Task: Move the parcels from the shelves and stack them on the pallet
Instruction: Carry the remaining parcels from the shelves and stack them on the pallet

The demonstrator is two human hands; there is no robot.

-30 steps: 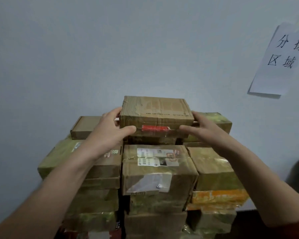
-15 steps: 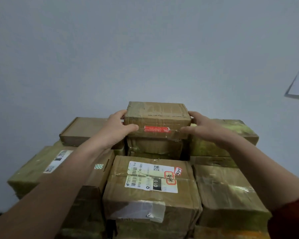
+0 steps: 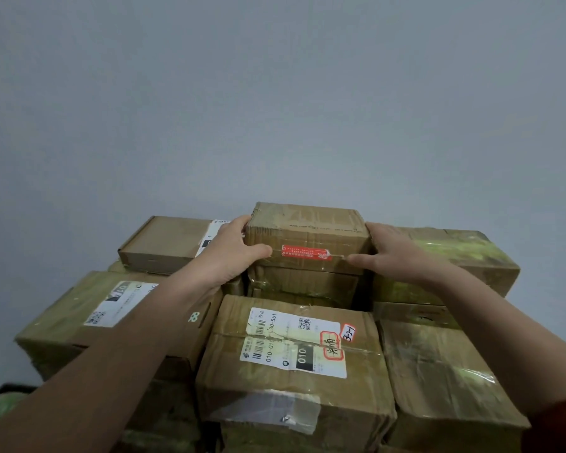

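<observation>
Parcel (image 3: pixel 307 235) with the red sticker sits on top of the stack, on another box at the back by the wall; my left hand (image 3: pixel 234 253) grips its left end and my right hand (image 3: pixel 394 253) its right end, thumbs across the front face

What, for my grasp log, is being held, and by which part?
The red-labelled parcel, by its ends: left hand at left, right hand at right.
</observation>
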